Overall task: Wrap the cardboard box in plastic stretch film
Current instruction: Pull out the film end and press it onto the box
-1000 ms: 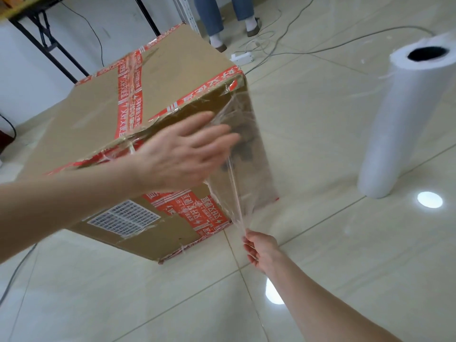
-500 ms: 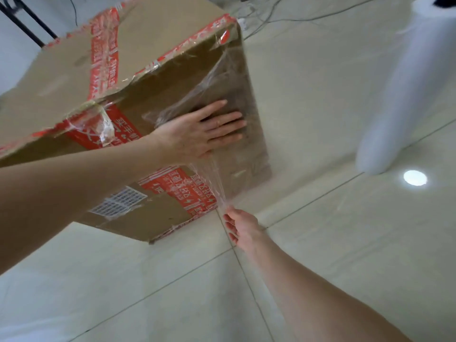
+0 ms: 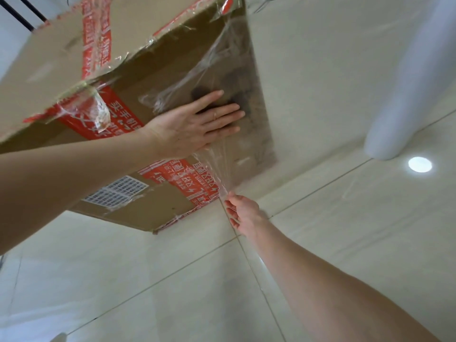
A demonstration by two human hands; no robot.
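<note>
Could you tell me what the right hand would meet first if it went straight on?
Probably the cardboard box at its red-taped lower corner, following the stretch film that the right hand pinches; depth is unclear.

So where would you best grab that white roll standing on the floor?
Probably around the middle of the white roll, coming in from its side: it stands upright on the floor, a tall round column, its top out of view.
</note>
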